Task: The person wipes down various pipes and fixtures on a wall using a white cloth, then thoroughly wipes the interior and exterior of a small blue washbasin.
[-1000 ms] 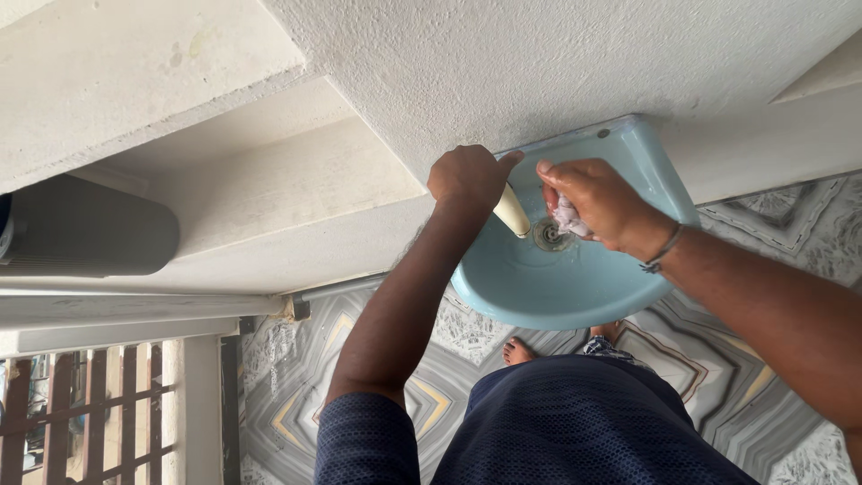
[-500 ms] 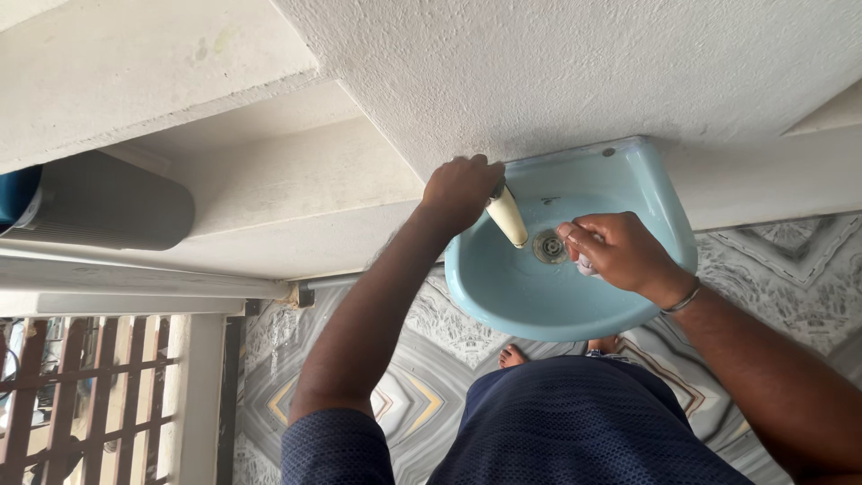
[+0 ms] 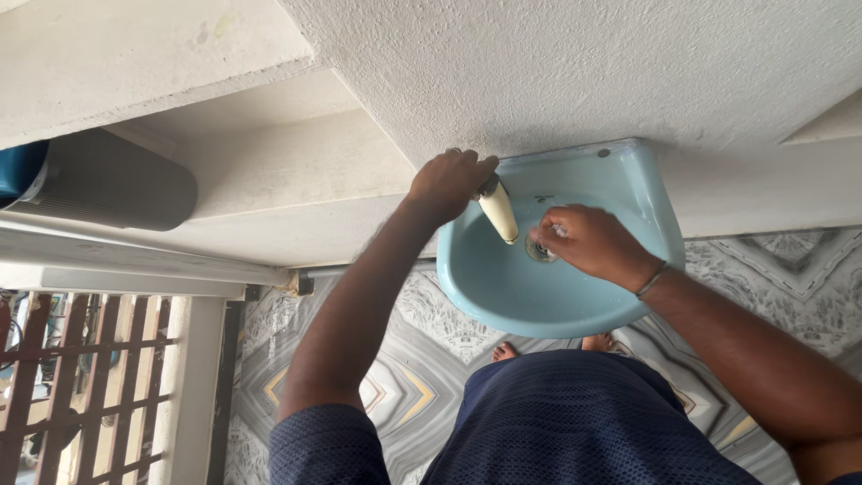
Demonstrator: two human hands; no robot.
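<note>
Hands (image 3: 449,184) over wall-mounted blue sink (image 3: 651,193)

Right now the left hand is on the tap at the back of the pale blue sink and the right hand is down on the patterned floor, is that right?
Not quite. The left hand is on the cream tap of the pale blue sink, but the right hand is inside the basin, over the drain, not on the patterned floor. The head view shows this.
</note>
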